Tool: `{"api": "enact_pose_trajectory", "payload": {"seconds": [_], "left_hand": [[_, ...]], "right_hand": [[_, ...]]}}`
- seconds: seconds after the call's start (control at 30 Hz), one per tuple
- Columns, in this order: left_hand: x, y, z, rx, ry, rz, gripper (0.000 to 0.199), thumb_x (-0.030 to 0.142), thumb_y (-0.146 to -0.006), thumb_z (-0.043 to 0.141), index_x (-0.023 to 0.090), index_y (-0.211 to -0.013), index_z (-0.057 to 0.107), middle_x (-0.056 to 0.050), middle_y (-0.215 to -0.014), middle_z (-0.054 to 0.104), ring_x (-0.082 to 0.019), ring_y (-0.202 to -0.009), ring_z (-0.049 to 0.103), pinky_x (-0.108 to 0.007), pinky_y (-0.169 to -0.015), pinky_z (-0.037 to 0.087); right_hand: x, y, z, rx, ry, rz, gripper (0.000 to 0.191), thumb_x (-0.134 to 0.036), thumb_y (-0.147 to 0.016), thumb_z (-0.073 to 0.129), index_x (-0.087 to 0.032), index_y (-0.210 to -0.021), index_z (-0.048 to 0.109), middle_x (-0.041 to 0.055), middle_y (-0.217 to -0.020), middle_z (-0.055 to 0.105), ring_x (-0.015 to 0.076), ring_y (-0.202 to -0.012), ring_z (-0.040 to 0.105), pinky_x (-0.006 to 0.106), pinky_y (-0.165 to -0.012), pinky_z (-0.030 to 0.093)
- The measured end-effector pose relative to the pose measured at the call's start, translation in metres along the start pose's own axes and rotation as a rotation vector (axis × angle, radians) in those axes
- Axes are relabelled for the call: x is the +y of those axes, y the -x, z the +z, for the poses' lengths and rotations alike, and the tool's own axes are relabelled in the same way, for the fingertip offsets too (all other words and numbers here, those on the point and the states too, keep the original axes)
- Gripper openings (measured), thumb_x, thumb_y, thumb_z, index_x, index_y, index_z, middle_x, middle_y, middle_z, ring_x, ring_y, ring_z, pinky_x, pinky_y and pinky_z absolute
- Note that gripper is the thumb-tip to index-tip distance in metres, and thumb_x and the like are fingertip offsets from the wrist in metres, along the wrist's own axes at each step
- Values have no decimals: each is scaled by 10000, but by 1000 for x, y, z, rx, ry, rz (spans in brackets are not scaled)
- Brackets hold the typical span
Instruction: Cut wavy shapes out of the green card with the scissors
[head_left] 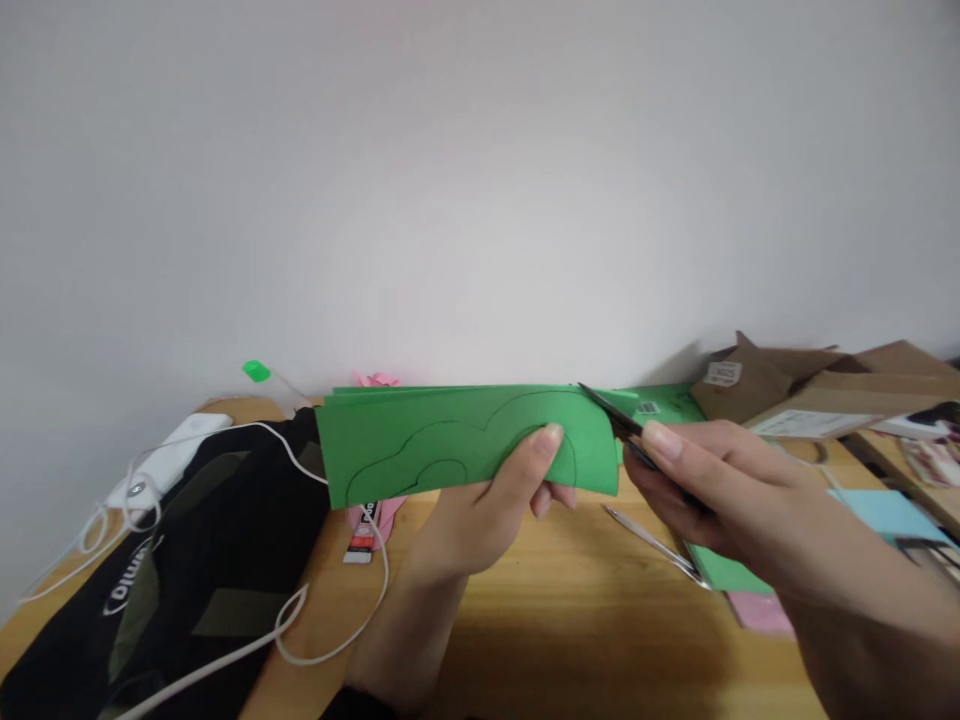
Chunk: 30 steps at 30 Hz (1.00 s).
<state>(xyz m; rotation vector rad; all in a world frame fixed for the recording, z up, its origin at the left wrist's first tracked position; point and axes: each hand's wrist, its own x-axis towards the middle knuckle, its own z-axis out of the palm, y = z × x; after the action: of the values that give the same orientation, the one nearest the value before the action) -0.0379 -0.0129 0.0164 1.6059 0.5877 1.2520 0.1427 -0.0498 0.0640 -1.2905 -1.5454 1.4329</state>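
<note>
A folded, layered strip of green paper (420, 450) is held up in front of me, with a curved cloud-like outline drawn on its front in dark line. My left hand (502, 490) pinches it from below, thumb on the front and fingers behind. Dark scissors (619, 415) are gripped in my right hand (720, 480), at the paper's right end. Their tip reaches the upper edge, close to the drawn line. How far the blades are parted is hard to make out.
A black bag (225, 560) with a white cable (337, 655) lies left, near a white power strip (172, 455). A glue tube (361, 540) rests behind my left arm. Silver tweezers (656, 545), blue paper (889, 512) and a brown paper package (817, 385) are right. Behind is a wall.
</note>
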Motion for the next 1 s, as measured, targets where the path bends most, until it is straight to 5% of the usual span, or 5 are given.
{"api": "enact_pose_trajectory", "payload": {"seconds": [0.5,0.63,0.77,0.93,1.0], "left_hand": [[2,1,-3,-48,6,-69,463,370,-972,426,185,-571,562,12,-500,507,-86,-442,454,-263,-512,429],[-4,-1,-2,-30,140,-158,503,443,-956,426,184,-542,547,2,-495,504,-97,-459,460,-264,-506,417],[-13,-10,-6,59,373,-233,504,437,-897,508,184,-462,484,11,-418,446,-94,-421,427,-246,-429,338],[-15,-18,-4,-188,530,-388,541,442,-782,581,202,-331,403,16,-298,312,-110,-344,429,-253,-367,285],[-16,-18,0,-256,515,-441,526,458,-754,596,202,-324,433,0,-293,361,-99,-312,390,-255,-333,239]], "right_hand": [[-5,3,-1,58,120,-29,564,-624,-895,450,-205,-541,321,-70,-466,236,62,-421,159,236,-367,122],[4,7,-5,54,65,1,542,-618,-884,479,-205,-557,353,-66,-497,258,68,-438,200,220,-374,169],[20,14,-12,-24,-177,-31,519,-647,-882,439,-207,-609,453,-84,-443,249,53,-354,142,226,-320,86],[23,12,-7,311,-293,-220,457,-606,-896,437,-203,-724,567,-89,-417,252,64,-342,165,237,-333,118],[17,11,-1,312,-186,-209,380,-540,-858,569,-192,-707,589,-88,-432,272,58,-365,193,236,-353,131]]}}
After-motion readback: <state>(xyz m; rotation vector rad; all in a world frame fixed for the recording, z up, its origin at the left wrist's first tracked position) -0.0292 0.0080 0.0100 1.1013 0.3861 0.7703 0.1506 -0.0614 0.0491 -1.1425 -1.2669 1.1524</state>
